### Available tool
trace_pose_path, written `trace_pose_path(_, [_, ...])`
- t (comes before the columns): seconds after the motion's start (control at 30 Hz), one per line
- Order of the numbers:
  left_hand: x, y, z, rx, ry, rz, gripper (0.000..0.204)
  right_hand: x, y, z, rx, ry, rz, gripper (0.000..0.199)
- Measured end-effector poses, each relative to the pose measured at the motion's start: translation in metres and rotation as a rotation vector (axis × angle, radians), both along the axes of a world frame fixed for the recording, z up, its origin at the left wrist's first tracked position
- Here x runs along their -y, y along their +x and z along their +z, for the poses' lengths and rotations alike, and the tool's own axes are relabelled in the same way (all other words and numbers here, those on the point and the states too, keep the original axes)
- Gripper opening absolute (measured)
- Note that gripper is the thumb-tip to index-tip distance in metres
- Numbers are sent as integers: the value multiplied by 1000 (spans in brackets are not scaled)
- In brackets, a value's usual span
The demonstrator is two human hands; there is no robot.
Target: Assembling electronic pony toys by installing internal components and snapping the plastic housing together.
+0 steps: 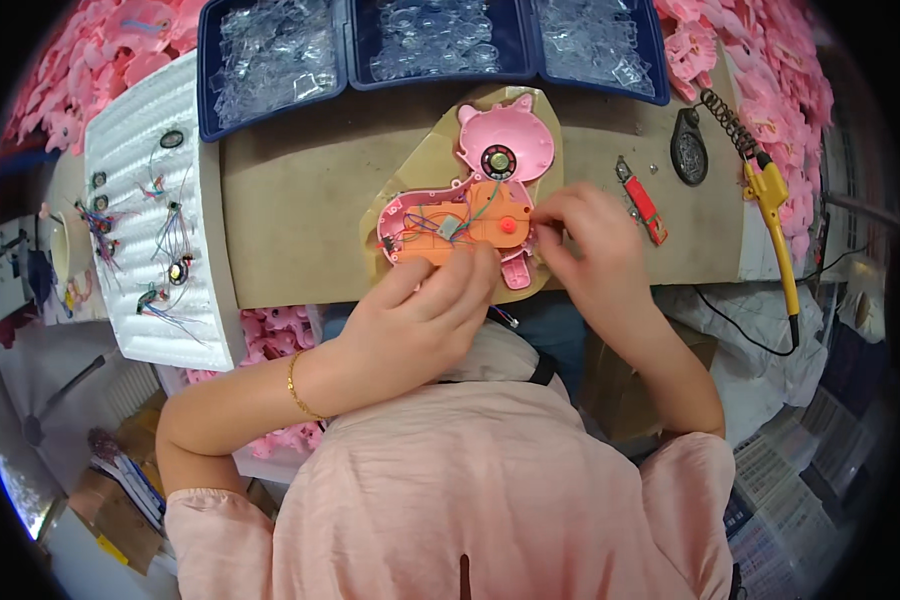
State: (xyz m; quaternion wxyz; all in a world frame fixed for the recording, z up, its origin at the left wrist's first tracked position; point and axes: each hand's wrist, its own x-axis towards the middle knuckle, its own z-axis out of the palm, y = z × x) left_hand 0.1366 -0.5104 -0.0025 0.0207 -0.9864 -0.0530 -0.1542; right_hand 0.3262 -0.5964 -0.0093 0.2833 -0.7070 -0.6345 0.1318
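In front of me a pink animal-shaped toy shell [540, 140] lies open on a tan board [390, 185]. An orange plate [422, 246] sits in its body, with a small circuit board [450, 228], thin coloured wires and a red round knob [508, 226] on it. A round speaker [499, 162] rests in the head part. My left hand [425, 305] is closed at the lower edge of the orange plate, its fingertips against the shell. My right hand [595, 245] pinches at the shell's right edge; what lies between its fingers is hidden.
Blue bins [348, 45] of clear plastic parts line the back. A white foam tray [135, 260] with speakers and wired boards stands left. On the right are a red cutter [642, 204], a dark oval dish [688, 148] and a yellow soldering iron [773, 205] in a coiled holder.
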Motion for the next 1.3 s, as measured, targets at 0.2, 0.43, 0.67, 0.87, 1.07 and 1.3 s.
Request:
trace_pose_path(0.2, [-1, -4, -2, -43, 189, -122, 32, -4, 12, 15, -614, -341, -172, 16])
trace_pose_path(0.43, [-8, 0, 4, -161, 59, -198, 35, -4, 11, 8, -1122, -301, -412, 15])
trace_pose_path(0.67, [-11, 3, -3, -51, 123, -212, 31, 5, -5, 3, -472, -150, -284, 10])
trace_pose_path(0.87, [3, 6, 1, -67, 144, -96, 31, 12, -9, -6, -126, 42, -137, 13])
trace_pose_path(1.07, [2, -6, -5, -71, 82, -117, 32, 5, -1, 4, 24, 43, 4, 17])
trace_pose_path(1.3, [3, -7, -13, 3, 24, -109, 30, 8, -10, 10, 225, 68, 54, 19])
